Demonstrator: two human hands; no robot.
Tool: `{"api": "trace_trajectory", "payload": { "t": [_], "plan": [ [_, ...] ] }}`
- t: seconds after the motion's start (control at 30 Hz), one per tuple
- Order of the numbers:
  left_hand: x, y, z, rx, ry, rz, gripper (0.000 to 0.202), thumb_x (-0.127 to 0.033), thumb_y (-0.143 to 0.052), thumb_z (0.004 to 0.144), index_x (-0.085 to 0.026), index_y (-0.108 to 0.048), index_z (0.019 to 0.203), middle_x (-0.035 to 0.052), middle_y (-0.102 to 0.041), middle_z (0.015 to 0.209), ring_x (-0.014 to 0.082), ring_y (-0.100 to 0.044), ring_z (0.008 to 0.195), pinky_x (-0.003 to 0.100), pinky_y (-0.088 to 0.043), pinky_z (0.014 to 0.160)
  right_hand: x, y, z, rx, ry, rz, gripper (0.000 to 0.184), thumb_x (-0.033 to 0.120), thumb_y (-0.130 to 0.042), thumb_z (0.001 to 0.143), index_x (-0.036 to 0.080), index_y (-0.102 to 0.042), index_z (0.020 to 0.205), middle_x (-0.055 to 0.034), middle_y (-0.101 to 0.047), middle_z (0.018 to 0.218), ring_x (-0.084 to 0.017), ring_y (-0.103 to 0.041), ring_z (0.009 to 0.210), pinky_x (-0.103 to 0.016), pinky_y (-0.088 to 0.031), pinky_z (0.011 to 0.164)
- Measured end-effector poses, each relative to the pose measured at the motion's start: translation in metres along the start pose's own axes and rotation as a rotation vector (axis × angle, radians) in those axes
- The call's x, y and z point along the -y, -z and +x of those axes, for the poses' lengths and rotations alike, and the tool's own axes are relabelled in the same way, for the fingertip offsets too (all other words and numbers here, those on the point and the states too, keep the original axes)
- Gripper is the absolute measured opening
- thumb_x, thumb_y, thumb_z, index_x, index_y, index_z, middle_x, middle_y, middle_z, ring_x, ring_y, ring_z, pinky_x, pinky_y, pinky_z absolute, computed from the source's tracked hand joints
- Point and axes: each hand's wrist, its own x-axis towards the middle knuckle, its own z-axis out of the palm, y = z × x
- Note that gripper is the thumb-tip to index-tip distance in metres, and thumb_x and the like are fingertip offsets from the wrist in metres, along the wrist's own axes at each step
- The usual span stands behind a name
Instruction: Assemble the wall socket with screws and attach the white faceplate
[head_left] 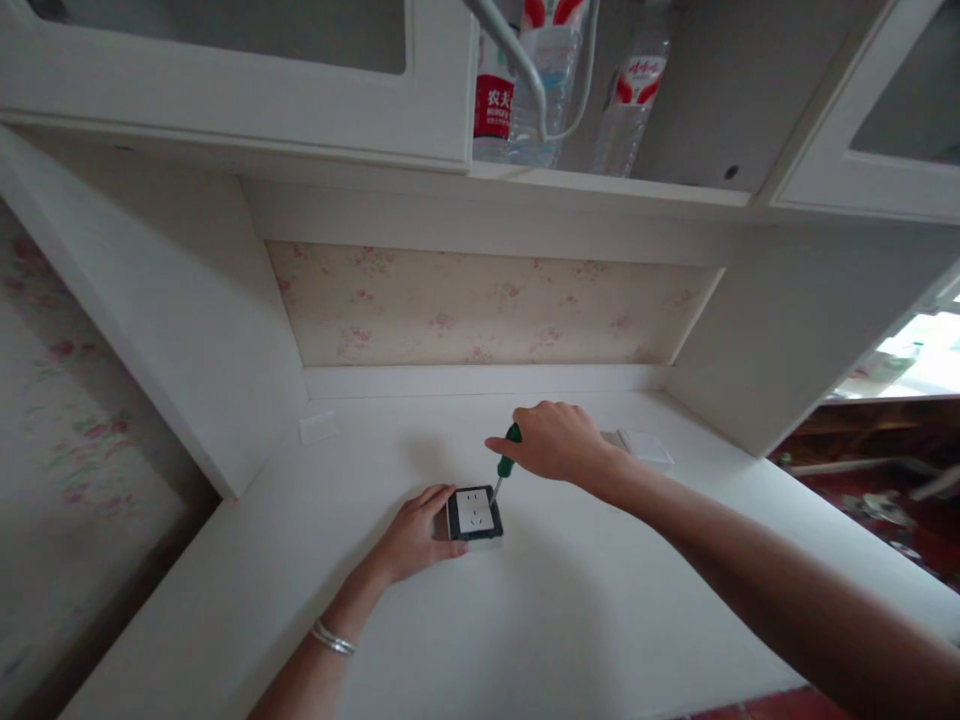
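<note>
A wall socket module [475,513] with a white face and dark frame lies flat on the white desk [570,620]. My left hand [417,538] rests at its left edge, fingers curled against the frame and holding it in place. My right hand [551,440] is closed round a green-handled screwdriver [506,458], held nearly upright, with the tip down at the socket's upper right corner. A silver bracelet [333,638] sits on my left wrist.
A white cover plate [643,447] lies on the desk behind my right hand. A small white piece [318,427] sits at the back left corner. Water bottles [555,80] stand on the shelf above. White cabinet walls close in both sides.
</note>
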Motion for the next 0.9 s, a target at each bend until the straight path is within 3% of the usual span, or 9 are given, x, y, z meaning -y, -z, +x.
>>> {"api": "trace_trajectory", "payload": {
  "t": [0.17, 0.27, 0.37, 0.47, 0.6, 0.67, 0.77, 0.9],
  "plan": [
    [0.002, 0.000, 0.000, 0.005, 0.027, -0.001, 0.081, -0.051, -0.071, 0.064, -0.024, -0.039, 0.134, 0.0066, -0.041, 0.138, 0.0267, -0.039, 0.124, 0.039, -0.030, 0.106, -0.039, -0.035, -0.014, -0.073, -0.204, 0.295, 0.053, 0.067, -0.042, 0.078, 0.019, -0.065, 0.075, -0.0080, -0.062, 0.062, -0.021, -0.058, 0.058, -0.027, -0.035, 0.049],
    [0.001, 0.000, -0.001, 0.004, 0.051, -0.002, 0.081, -0.049, -0.073, 0.063, -0.025, -0.040, 0.133, 0.0064, -0.040, 0.138, 0.0269, -0.038, 0.125, 0.039, -0.029, 0.106, -0.062, -0.069, -0.028, -0.059, -0.319, 0.703, 0.046, 0.061, -0.046, 0.080, 0.019, -0.066, 0.081, -0.0022, -0.058, 0.052, -0.016, -0.054, 0.048, -0.024, -0.036, 0.046],
    [-0.001, 0.000, 0.000, -0.007, 0.069, -0.004, 0.079, -0.048, -0.073, 0.063, -0.026, -0.041, 0.132, 0.0051, -0.042, 0.137, 0.0259, -0.037, 0.125, 0.039, -0.029, 0.107, -0.079, -0.106, -0.045, -0.064, -0.427, 1.123, 0.048, 0.060, -0.047, 0.080, 0.016, -0.065, 0.084, -0.0033, -0.059, 0.057, -0.014, -0.054, 0.050, -0.023, -0.036, 0.042],
    [-0.004, 0.000, 0.001, -0.019, 0.035, -0.022, 0.073, -0.046, -0.073, 0.065, -0.027, -0.045, 0.129, 0.0034, -0.045, 0.134, 0.0230, -0.042, 0.121, 0.035, -0.032, 0.105, -0.083, -0.140, -0.061, -0.094, -0.509, 1.342, 0.047, 0.057, -0.050, 0.079, 0.014, -0.064, 0.090, -0.0058, -0.063, 0.069, -0.015, -0.055, 0.056, -0.022, -0.038, 0.042],
    [-0.007, -0.001, 0.003, -0.020, 0.002, -0.029, 0.068, -0.047, -0.073, 0.064, -0.027, -0.050, 0.125, 0.0041, -0.047, 0.129, 0.0230, -0.046, 0.117, 0.034, -0.036, 0.102, -0.075, -0.176, -0.075, -0.063, -0.469, 1.305, 0.048, 0.054, -0.048, 0.081, 0.015, -0.060, 0.108, -0.0064, -0.065, 0.081, -0.018, -0.058, 0.063, -0.025, -0.042, 0.045],
    [-0.008, -0.002, 0.004, -0.020, 0.008, -0.024, 0.069, -0.047, -0.073, 0.064, -0.028, -0.050, 0.126, 0.0047, -0.047, 0.130, 0.0242, -0.045, 0.117, 0.037, -0.036, 0.102, -0.067, -0.188, -0.079, -0.043, -0.417, 1.183, 0.049, 0.053, -0.048, 0.081, 0.016, -0.059, 0.112, -0.0044, -0.065, 0.076, -0.019, -0.059, 0.062, -0.028, -0.043, 0.048],
    [-0.009, -0.003, 0.004, -0.022, 0.028, -0.011, 0.072, -0.048, -0.073, 0.064, -0.027, -0.048, 0.127, 0.0050, -0.046, 0.131, 0.0247, -0.044, 0.119, 0.038, -0.035, 0.103, -0.054, -0.197, -0.084, -0.056, -0.306, 0.926, 0.046, 0.051, -0.047, 0.082, 0.019, -0.060, 0.113, -0.0029, -0.065, 0.073, -0.021, -0.060, 0.065, -0.031, -0.045, 0.059],
    [-0.007, -0.005, 0.004, -0.007, 0.075, 0.013, 0.078, -0.050, -0.072, 0.064, -0.026, -0.043, 0.131, 0.0060, -0.042, 0.136, 0.0261, -0.040, 0.122, 0.038, -0.032, 0.105, -0.037, -0.196, -0.091, -0.116, -0.181, 0.712, 0.039, 0.046, -0.046, 0.084, 0.023, -0.060, 0.113, -0.0055, -0.066, 0.095, -0.022, -0.061, 0.078, -0.031, -0.045, 0.066]
  ]
}}
